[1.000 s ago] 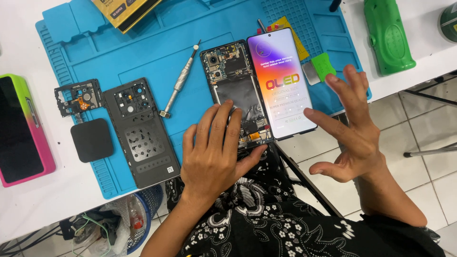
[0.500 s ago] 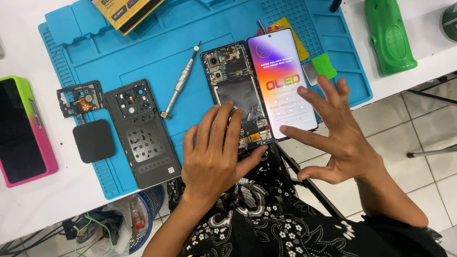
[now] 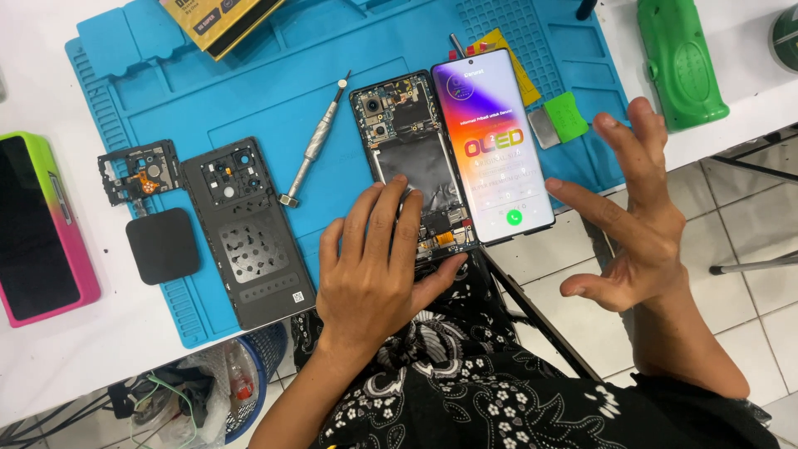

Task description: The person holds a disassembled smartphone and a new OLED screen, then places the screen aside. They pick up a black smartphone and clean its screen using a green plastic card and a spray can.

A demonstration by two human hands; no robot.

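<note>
An opened phone body (image 3: 409, 141) lies on the blue work mat (image 3: 249, 91), circuit boards exposed. Beside it on the right lies its lit display (image 3: 492, 141), showing colourful graphics and a green round button. My left hand (image 3: 378, 270) rests flat on the lower end of the phone body, fingers spread. My right hand (image 3: 636, 212) hovers open just right of the display, fingers apart, touching nothing. A metal screwdriver (image 3: 316, 141) lies diagonally on the mat to the left of the phone.
A dark back cover (image 3: 249, 237), a small board (image 3: 140, 176) and a black square pad (image 3: 163, 245) lie at the mat's left. A pink and green box (image 3: 37, 224) sits far left. A green tool (image 3: 680, 58) lies at top right, a yellow-black box (image 3: 220, 21) at top.
My right hand moved in toward the display half a second ago and has since drawn back a little to the right. The left hand has stayed on the phone body.
</note>
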